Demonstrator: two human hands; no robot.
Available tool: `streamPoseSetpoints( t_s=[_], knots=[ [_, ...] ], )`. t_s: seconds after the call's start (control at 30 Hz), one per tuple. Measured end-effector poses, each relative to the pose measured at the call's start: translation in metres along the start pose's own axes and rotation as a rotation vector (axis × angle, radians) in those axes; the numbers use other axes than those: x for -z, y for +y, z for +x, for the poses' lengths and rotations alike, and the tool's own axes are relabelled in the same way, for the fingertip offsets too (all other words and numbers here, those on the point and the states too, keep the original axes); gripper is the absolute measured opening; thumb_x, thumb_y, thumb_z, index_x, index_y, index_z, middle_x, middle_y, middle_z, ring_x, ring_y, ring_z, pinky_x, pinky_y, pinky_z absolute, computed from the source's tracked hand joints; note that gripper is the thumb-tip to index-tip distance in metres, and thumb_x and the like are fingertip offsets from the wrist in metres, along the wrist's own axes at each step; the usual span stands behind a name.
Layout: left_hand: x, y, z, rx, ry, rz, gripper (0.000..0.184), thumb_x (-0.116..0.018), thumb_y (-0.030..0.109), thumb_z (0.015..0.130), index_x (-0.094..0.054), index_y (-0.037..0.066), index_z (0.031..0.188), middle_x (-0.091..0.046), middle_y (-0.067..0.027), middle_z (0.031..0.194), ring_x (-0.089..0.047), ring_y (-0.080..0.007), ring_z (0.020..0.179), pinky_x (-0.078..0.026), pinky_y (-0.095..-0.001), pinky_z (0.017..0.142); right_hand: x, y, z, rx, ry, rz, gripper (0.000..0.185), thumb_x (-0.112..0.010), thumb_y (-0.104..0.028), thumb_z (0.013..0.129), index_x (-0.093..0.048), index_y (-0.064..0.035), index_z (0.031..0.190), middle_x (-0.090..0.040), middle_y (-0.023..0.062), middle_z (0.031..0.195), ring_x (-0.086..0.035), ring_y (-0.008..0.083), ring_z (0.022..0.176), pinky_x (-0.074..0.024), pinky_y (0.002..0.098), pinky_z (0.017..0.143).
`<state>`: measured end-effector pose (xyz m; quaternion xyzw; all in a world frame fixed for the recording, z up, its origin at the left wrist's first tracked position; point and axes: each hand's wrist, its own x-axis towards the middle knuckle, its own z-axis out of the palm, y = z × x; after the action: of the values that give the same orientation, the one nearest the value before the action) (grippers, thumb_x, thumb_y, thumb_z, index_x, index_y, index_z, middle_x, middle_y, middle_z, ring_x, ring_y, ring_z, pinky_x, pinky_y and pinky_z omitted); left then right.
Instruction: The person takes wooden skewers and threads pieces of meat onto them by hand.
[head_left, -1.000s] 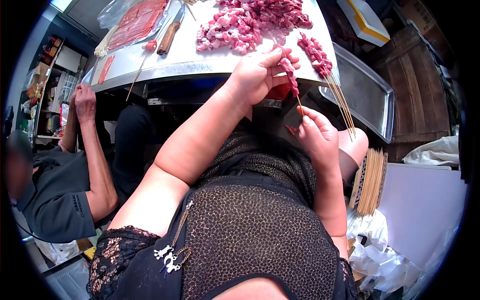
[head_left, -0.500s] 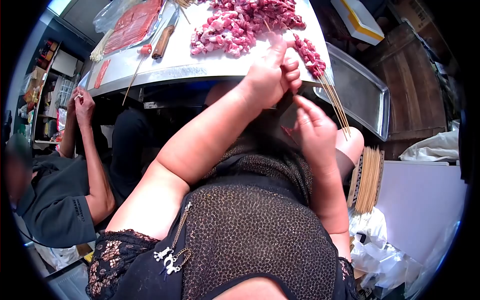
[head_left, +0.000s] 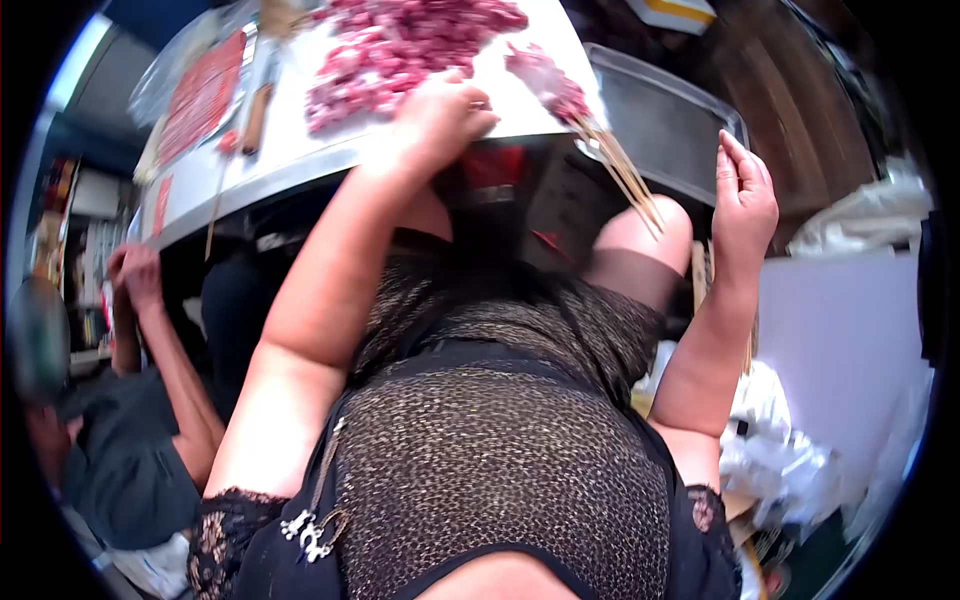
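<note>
My left hand (head_left: 445, 118) is over the near edge of a pile of raw meat pieces (head_left: 365, 70) on the white table (head_left: 230, 180). Its fingers are curled inward, and whatever they hold is hidden and blurred. Out to the right, my right hand (head_left: 745, 195) is raised beside a metal tray, fingers stretched upward, with nothing visible in it. Threaded meat skewers (head_left: 548, 85) lie between my hands at the table's right corner, their bare sticks (head_left: 625, 175) jutting over the edge.
A wood-handled knife (head_left: 257, 118) and flat red meat strips (head_left: 203, 90) lie to the left. The metal tray (head_left: 660, 120) stands right of the table. At far left, a co-worker's hands (head_left: 137, 272) are held together. White plastic bags (head_left: 775, 430) are low on the right.
My hands have moved apart: the left down and left to the meat pile's near edge, the right up and out to the right. The view has shifted, and the stick in my left hand no longer shows.
</note>
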<state>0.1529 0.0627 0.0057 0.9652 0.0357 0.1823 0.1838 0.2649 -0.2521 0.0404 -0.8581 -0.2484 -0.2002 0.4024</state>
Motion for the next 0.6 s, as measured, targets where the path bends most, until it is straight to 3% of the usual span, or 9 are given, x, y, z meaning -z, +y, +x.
streamPoseSetpoints(
  t_s=[0.1, 0.17, 0.2, 0.23, 0.27, 0.4, 0.43, 0.53, 0.6],
  knots=[
    [0.009, 0.016, 0.011, 0.038, -0.113, 0.056, 0.021, -0.068, 0.022, 0.079, -0.067, 0.002, 0.087, -0.063, -0.0141, 0.085, -0.061, -0.0298, 0.084, -0.047, -0.0363, 0.075, 0.029, 0.136, -0.023, -0.345, 0.030, -0.048, 0.027, -0.057, -0.013, 0.089, -0.063, -0.0023, 0.113, -0.067, 0.0083, 0.102, -0.062, 0.0162, 0.093, -0.0454, 0.0264, 0.085],
    [0.010, 0.017, 0.010, 0.061, -0.071, -0.003, 0.024, -0.069, 0.024, 0.078, -0.065, 0.001, 0.080, -0.061, -0.0134, 0.081, -0.060, -0.0274, 0.078, -0.047, -0.0351, 0.071, 0.045, 0.265, -0.075, -0.364, -0.119, -0.362, 0.029, -0.055, -0.018, 0.084, -0.064, -0.0029, 0.107, -0.064, 0.0192, 0.103, -0.060, 0.0337, 0.100, -0.0458, 0.0377, 0.089],
    [0.010, 0.015, 0.010, 0.081, -0.055, 0.008, 0.027, -0.070, 0.028, 0.077, -0.065, 0.002, 0.080, -0.060, -0.0144, 0.080, -0.060, -0.0299, 0.081, -0.047, -0.0386, 0.074, 0.053, 0.270, -0.096, -0.581, -0.318, -0.619, 0.029, -0.052, -0.018, 0.083, -0.065, -0.0037, 0.105, -0.064, 0.0199, 0.100, -0.060, 0.0363, 0.097, -0.0463, 0.0407, 0.088],
    [0.009, 0.014, 0.009, 0.091, -0.053, 0.025, 0.026, -0.070, 0.027, 0.077, -0.063, 0.002, 0.080, -0.059, -0.0134, 0.076, -0.060, -0.0287, 0.079, -0.047, -0.0378, 0.071, 0.057, 0.310, -0.130, -0.601, -0.426, -0.714, 0.030, -0.051, -0.016, 0.082, -0.065, -0.0047, 0.106, -0.065, 0.0200, 0.099, -0.061, 0.0365, 0.096, -0.0472, 0.0428, 0.086],
    [0.009, 0.015, 0.008, 0.073, -0.040, 0.019, 0.025, -0.070, 0.026, 0.077, -0.063, 0.003, 0.079, -0.059, -0.0128, 0.076, -0.059, -0.0281, 0.076, -0.047, -0.0370, 0.069, 0.057, 0.317, -0.152, -0.750, -0.464, -0.744, 0.035, -0.053, -0.016, 0.080, -0.063, -0.0078, 0.112, -0.063, 0.0211, 0.103, -0.060, 0.0357, 0.099, -0.0471, 0.0421, 0.088],
    [0.002, 0.012, 0.007, 0.084, 0.068, -0.036, 0.020, -0.071, 0.021, 0.077, -0.060, 0.004, 0.079, -0.061, -0.0104, 0.073, -0.059, -0.0245, 0.064, -0.047, -0.0336, 0.062, 0.056, 0.331, -0.198, -1.005, -0.283, -0.723, 0.028, -0.050, -0.017, 0.085, -0.064, -0.0019, 0.104, -0.064, 0.0231, 0.100, -0.060, 0.0389, 0.098, -0.0475, 0.0448, 0.086],
    [-0.001, 0.008, 0.006, 0.150, 0.088, -0.104, 0.016, -0.071, 0.017, 0.080, -0.063, 0.005, 0.085, -0.063, -0.0065, 0.073, -0.059, -0.0159, 0.064, -0.048, -0.0286, 0.061, 0.056, 0.333, -0.200, -1.015, -0.286, -0.758, 0.028, -0.049, -0.016, 0.086, -0.064, 0.0001, 0.103, -0.064, 0.0233, 0.100, -0.060, 0.0393, 0.098, -0.0478, 0.0447, 0.086],
    [-0.003, 0.000, 0.008, 0.260, 0.160, -0.436, 0.019, -0.067, 0.009, 0.084, -0.065, 0.008, 0.102, -0.062, 0.0022, 0.074, -0.054, -0.0026, 0.067, -0.046, -0.0185, 0.064, 0.053, 0.322, -0.192, -1.107, -0.135, -0.748, 0.026, -0.047, -0.013, 0.087, -0.066, 0.0019, 0.098, -0.064, 0.0232, 0.100, -0.062, 0.0383, 0.095, -0.0501, 0.0459, 0.082],
    [0.005, -0.003, 0.008, 0.177, 0.142, -0.348, 0.019, -0.064, 0.008, 0.085, -0.065, 0.006, 0.103, -0.068, -0.0037, 0.083, -0.062, -0.0088, 0.073, -0.049, -0.0230, 0.068, 0.059, 0.358, -0.204, -0.943, -0.506, -0.974, 0.026, -0.045, -0.009, 0.087, -0.068, 0.0002, 0.096, -0.065, 0.0225, 0.099, -0.063, 0.0365, 0.094, -0.0519, 0.0468, 0.079]
  ],
)
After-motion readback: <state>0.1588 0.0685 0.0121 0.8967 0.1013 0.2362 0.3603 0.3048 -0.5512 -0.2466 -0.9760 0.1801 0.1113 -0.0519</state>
